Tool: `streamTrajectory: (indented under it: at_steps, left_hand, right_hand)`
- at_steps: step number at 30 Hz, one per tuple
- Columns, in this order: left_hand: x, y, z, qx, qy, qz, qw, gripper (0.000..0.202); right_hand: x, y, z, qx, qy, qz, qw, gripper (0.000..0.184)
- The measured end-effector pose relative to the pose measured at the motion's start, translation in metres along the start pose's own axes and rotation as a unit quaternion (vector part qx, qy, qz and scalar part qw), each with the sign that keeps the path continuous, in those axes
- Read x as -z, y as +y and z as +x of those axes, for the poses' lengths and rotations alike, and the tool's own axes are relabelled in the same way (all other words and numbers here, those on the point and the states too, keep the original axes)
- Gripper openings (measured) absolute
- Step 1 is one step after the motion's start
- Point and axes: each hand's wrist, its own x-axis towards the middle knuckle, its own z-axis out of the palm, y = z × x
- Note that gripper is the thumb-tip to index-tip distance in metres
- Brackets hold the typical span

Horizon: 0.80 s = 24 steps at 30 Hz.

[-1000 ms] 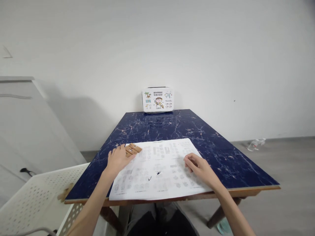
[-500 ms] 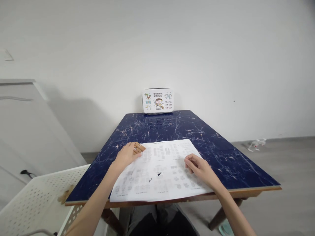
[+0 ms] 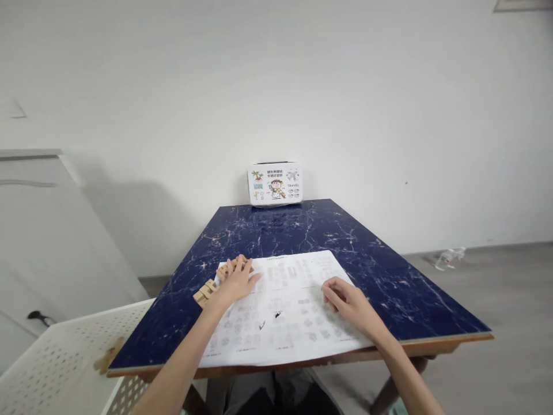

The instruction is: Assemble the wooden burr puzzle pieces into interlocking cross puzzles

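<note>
A large white printed sheet (image 3: 280, 334) lies on the blue marbled table, with rows of small grey figures and two black marks. Over its upper left corner my left hand (image 3: 237, 282) rests with fingers spread on several notched wooden pieces (image 3: 223, 271); they partly hide these pieces. More light wooden pieces (image 3: 205, 293) lie left of my wrist, at the sheet's edge. On the sheet's right side my right hand (image 3: 343, 297) rests with curled fingers and thumb drawn in, and nothing shows in it.
A white case with cartoon prints (image 3: 275, 184) stands at the table's (image 3: 302, 230) far edge, by the wall. To the left is a white perforated basket (image 3: 64, 346) with a brownish thing (image 3: 108, 355) in it. A clear plastic item (image 3: 449, 258) lies on the floor at right.
My left hand has shifted right and its fingers have spread over the wooden pieces. More wooden pieces now show beside it. My right hand stays nearly in place; the camera has tilted slightly.
</note>
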Motion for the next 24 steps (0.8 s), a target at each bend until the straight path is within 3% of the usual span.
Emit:
streamTrajectory:
  at_steps: [5, 13, 19, 24]
  left_hand:
    - [0.002, 0.002, 0.000, -0.021, -0.012, -0.004, 1.000, 0.079]
    - [-0.002, 0.015, -0.013, -0.112, -0.031, -0.022, 0.993, 0.076]
    - [-0.009, 0.042, -0.034, -0.195, -0.068, -0.094, 0.974, 0.078]
    - [-0.013, 0.069, -0.051, -0.225, -0.088, -0.110, 0.964, 0.077]
  right_hand:
    - [-0.001, 0.002, 0.000, 0.000, 0.005, 0.008, 1.000, 0.035]
    - [-0.001, 0.001, -0.001, -0.004, 0.007, -0.013, 1.000, 0.037]
    - [-0.001, 0.001, 0.000, -0.005, 0.005, -0.017, 1.000, 0.042]
    - [-0.001, 0.005, 0.001, -0.005, 0.004, -0.015, 1.000, 0.042]
